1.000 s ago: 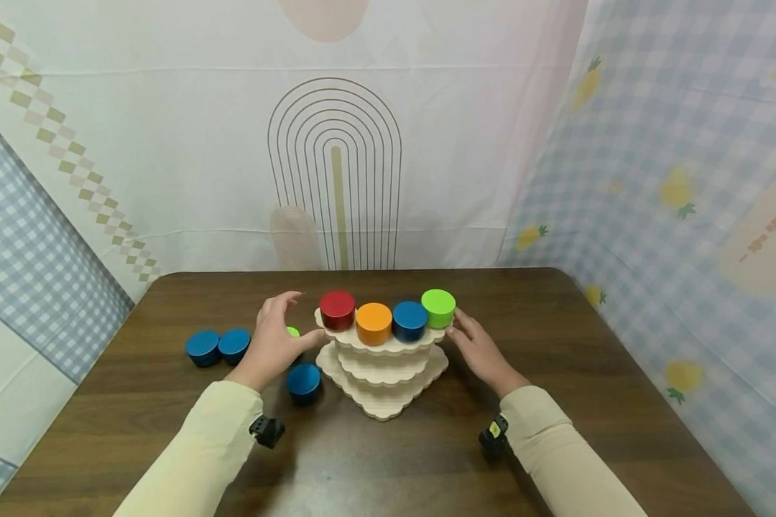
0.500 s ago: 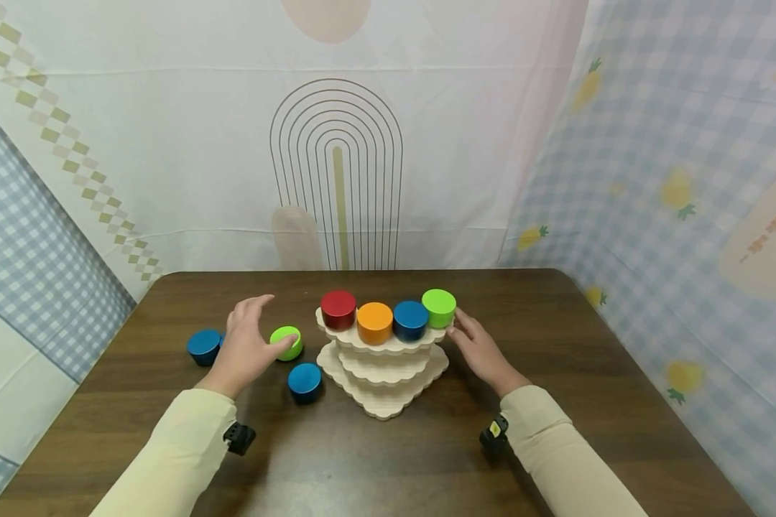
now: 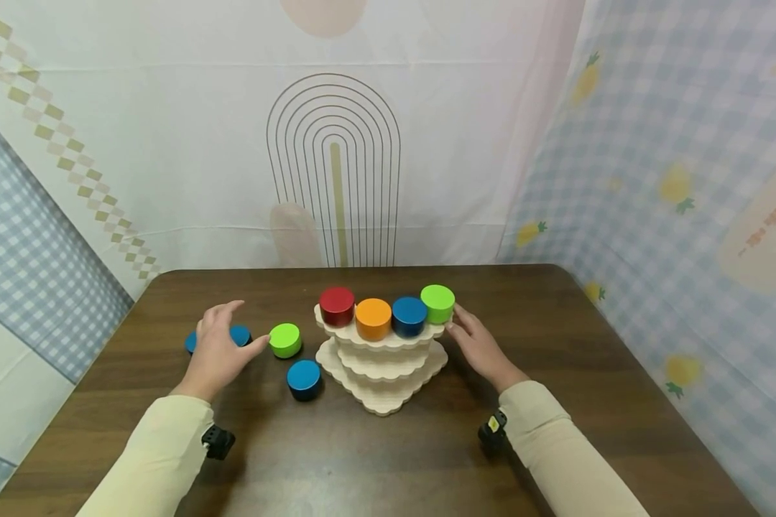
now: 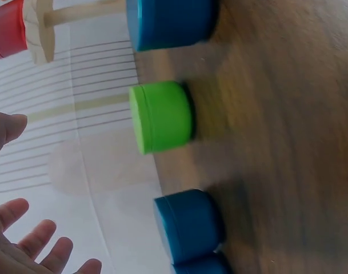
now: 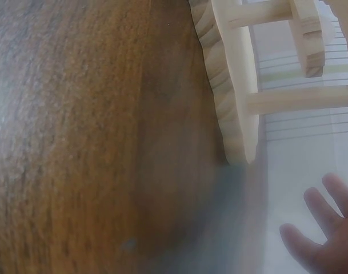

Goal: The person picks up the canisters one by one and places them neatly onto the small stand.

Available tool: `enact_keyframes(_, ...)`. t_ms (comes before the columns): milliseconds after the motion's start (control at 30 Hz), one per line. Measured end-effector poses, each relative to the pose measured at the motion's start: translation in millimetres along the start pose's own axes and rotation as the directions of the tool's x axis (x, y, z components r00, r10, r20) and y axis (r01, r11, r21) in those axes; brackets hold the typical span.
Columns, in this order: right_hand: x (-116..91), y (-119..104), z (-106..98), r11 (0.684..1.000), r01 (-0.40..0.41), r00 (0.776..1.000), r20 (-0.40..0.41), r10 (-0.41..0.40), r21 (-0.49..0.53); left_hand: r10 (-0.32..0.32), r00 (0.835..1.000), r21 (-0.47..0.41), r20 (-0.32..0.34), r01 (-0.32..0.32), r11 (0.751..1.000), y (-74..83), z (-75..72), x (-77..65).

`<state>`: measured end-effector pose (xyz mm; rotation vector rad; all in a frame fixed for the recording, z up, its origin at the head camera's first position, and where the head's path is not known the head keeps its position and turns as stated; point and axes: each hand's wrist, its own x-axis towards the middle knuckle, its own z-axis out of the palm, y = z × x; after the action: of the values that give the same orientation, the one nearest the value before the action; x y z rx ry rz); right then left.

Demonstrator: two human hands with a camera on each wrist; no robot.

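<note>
A pale wooden tiered stand with scalloped edges carries a red cylinder, an orange cylinder, a blue cylinder and a green cylinder on its top tier. My right hand is at that tier's right edge, fingertips beside the green one; its fingers look extended in the right wrist view. To the left, my empty left hand hovers with thumb and fingers spread, partly hiding two blue cylinders. Its thumb points toward a loose green cylinder, which shows a seam near its top.
Another blue cylinder stands on the dark wooden table by the stand's left front. Round wooden posts join the tiers. Patterned cloths hang behind the table and along its sides.
My left hand has moved left, away from the stand's top tier and past the loose green cylinder, to over the blue pair. My right hand has stayed at the stand.
</note>
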<state>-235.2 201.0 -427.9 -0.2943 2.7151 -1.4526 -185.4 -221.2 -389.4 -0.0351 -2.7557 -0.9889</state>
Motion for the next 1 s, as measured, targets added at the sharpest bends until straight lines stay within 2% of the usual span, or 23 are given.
enact_keyframes(400,5,-2,-1,1.0,-0.001,1.0,0.006,0.001,-0.017,-0.017,0.999,-0.005,-0.042,0.017,1.0,-18.8,-10.5,-1.1)
enact_keyframes(700,3,-3,-2,1.0,0.001,1.0,0.008,-0.001,-0.018,-0.038,0.999,-0.004,-0.03,0.038,0.999,-36.7,-21.5,-2.4)
enact_keyframes(867,1,-3,-2,1.0,-0.006,1.0,0.006,0.006,-0.029,-0.05,0.998,-0.033,-0.042,0.049,0.998,-51.2,-24.2,-2.7)
enact_keyframes(1000,-1,-4,-3,0.999,-0.01,1.0,0.005,0.01,-0.034,-0.086,0.996,-0.081,-0.032,0.083,0.993,-64.0,-26.0,-3.4)
